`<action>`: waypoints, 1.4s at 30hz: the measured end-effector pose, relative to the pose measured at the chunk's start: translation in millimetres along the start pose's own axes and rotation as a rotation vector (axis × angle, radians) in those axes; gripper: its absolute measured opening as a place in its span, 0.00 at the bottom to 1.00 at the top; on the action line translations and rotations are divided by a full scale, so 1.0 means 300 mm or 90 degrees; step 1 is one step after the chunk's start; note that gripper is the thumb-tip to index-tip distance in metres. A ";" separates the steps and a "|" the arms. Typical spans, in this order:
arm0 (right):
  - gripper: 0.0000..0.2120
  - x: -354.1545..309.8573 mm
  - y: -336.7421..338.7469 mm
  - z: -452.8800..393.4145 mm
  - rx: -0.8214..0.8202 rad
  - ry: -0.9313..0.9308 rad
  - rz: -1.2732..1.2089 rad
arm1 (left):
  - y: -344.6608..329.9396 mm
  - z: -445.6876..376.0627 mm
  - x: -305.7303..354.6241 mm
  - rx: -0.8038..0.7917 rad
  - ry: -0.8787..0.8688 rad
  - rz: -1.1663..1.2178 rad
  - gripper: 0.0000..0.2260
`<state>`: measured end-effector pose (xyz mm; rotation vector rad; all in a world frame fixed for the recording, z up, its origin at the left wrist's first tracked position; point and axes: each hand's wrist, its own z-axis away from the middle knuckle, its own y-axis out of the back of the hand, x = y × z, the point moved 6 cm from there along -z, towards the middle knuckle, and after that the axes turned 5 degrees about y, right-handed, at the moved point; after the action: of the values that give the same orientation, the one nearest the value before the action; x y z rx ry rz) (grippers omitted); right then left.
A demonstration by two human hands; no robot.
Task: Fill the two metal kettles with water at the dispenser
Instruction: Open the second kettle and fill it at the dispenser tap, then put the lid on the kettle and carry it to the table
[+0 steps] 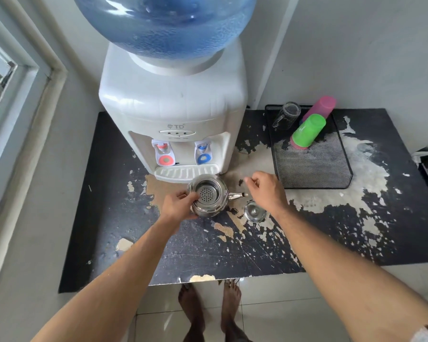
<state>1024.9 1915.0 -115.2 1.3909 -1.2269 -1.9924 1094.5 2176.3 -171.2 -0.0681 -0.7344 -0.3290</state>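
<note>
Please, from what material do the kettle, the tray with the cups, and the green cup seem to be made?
The kettle: probably polished steel, since it is silvery and mirrors its surroundings. The tray: apparently dark metal mesh, as a fine woven grid shows across it. The green cup: most likely plastic, being bright, evenly coloured and slightly glossy.
</note>
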 end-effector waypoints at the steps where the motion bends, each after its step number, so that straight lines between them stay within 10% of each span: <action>1: 0.11 0.032 -0.019 0.010 -0.029 -0.017 0.016 | -0.002 0.004 -0.018 -0.001 0.004 0.001 0.08; 19: 0.10 0.185 -0.127 0.139 -0.156 -0.021 0.057 | -0.048 0.048 -0.143 -0.020 -0.005 -0.007 0.08; 29: 0.14 0.060 0.042 0.028 -0.041 0.001 0.073 | -0.014 0.123 -0.067 -0.024 0.038 0.019 0.33; 42: 0.12 -0.276 -0.097 0.118 -0.225 0.276 0.077 | -0.001 0.134 0.052 -0.033 -0.048 -0.127 0.21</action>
<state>1031.6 2006.3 -91.7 1.4252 -0.7087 -1.6131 1079.1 2178.8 -130.8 -0.0560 -0.8103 -0.5385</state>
